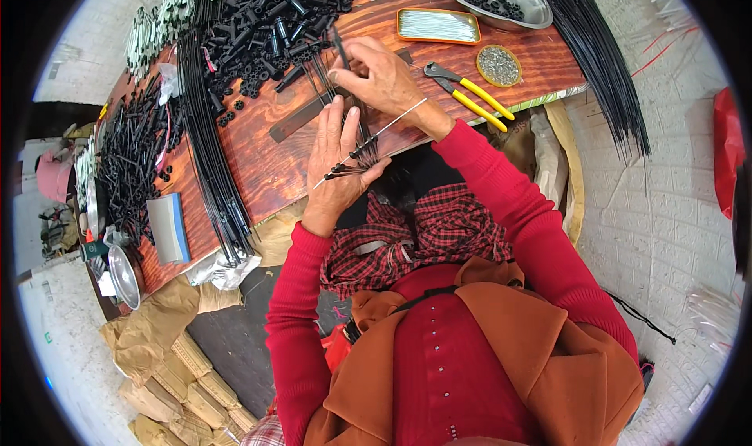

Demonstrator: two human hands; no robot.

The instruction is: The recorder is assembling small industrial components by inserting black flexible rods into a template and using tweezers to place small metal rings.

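Far left: small steel bowl at table corner, grey-blue block beside it on the wooden table. Loose black plastic parts scattered along left end. Long bundle of black rods lies across the table, ends overhanging the near edge. Big heap of black tube pieces at the far side.

Centre: left hand at the table's near edge, fingers mostly extended, thumb pressing a fanned bunch of thin black ribs against the palm. A thin silver wire crosses the bunch diagonally. Right hand just above, on the table, fingers curled, pinching the upper ends of the same ribs; wire passes under its wrist. Dark flat bar lies beneath the hands.

Right: orange tray of silver pins, large steel bowl with black bits, round tin of small metal pieces, yellow-handled pliers near the right wrist. Another black rod bundle hangs off the right end.
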